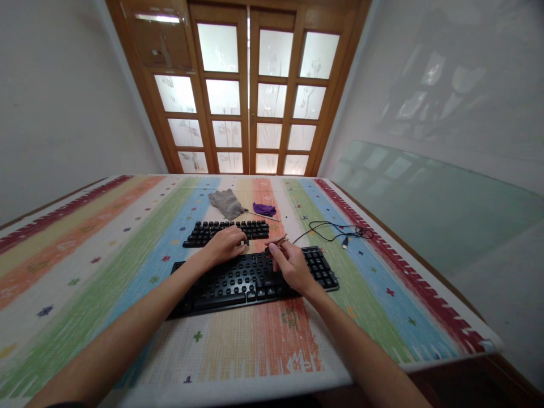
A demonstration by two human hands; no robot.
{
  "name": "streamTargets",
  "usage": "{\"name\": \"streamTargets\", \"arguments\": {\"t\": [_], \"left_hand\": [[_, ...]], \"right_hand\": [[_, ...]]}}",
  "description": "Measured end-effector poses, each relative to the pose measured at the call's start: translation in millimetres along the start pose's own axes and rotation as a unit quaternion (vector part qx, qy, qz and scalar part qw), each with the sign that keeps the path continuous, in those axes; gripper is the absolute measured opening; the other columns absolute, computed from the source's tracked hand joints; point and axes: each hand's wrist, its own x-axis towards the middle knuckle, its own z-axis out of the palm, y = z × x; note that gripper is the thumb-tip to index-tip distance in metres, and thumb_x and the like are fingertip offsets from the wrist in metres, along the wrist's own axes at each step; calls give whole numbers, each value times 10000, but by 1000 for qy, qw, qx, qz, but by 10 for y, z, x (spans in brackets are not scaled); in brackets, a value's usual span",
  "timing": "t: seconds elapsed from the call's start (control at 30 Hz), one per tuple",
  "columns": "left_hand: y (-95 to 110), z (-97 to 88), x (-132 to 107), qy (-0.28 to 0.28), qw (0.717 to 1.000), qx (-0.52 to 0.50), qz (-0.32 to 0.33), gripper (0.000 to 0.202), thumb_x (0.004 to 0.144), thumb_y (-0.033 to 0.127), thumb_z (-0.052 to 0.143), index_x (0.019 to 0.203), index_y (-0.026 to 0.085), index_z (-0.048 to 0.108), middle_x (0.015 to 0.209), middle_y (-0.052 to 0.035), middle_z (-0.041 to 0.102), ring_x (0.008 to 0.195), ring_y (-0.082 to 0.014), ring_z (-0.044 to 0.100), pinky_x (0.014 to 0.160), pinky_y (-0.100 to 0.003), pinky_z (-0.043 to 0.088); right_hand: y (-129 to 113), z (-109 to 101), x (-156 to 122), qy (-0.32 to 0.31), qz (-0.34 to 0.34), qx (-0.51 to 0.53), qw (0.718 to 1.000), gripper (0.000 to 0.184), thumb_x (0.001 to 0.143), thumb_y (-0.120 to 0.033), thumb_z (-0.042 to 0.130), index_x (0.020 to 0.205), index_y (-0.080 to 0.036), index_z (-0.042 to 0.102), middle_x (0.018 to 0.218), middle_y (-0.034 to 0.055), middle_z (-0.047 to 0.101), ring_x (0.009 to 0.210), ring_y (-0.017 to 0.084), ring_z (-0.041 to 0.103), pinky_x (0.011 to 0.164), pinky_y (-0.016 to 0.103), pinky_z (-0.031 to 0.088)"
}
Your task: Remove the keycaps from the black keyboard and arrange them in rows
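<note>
A black keyboard [229, 287] lies in front of me, with bare key stems across its main part and keycaps still fitted on the number pad and bottom row. Behind it, rows of loose black keycaps [204, 232] rest on the cloth. My left hand [227, 243] is curled over the right part of these rows, a dark keycap [246, 242] at its fingertips. Above the keyboard's right half, my right hand [291, 263] pinches a thin brown piece [278, 241] whose kind is unclear. Something small and black shows by those fingertips.
Past the keycaps lie a grey cloth [226, 204], a purple cloth [264, 209] and a thin metal rod [266, 216]. The keyboard's cable [323, 226] coils at the right, ending in a USB plug [345, 242]. A striped tablecloth [280, 345] covers the table.
</note>
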Motion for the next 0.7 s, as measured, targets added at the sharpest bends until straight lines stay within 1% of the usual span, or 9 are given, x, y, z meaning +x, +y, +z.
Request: {"name": "streamTargets", "arguments": {"t": [0.13,0.2,0.33,0.7], "left_hand": [[-44,65,45,-30,999,35,19,77,829,165,572,815,165,647,791,-55,643,802,-194,570,731,-297,461],[-56,74,46,-36,998,45,20,90,836,163,560,822,160,649,800,-58,648,807,-192,569,738,-294,459],[-61,74,41,-43,997,58,17,117,856,169,542,839,142,654,812,-73,654,815,-200,568,750,-303,461],[-59,89,48,-41,997,70,-3,144,871,189,531,795,140,644,805,-86,646,815,-210,564,762,-320,467]], "right_hand": [[5,5,-1,3,-3,-4,1000,367,947,-506,477,943,-163,608,655,-3,586,470,99,526,503,234,441],[3,8,1,3,-5,-3,1000,366,947,-503,480,940,-161,610,662,-4,591,465,94,524,491,226,434],[-5,12,2,1,-11,-2,1000,344,950,-481,486,908,-163,611,680,0,601,454,85,516,468,215,415],[-4,8,-6,-3,-8,-35,999,353,950,-479,491,829,-168,607,644,3,598,492,105,531,532,239,431]]}}
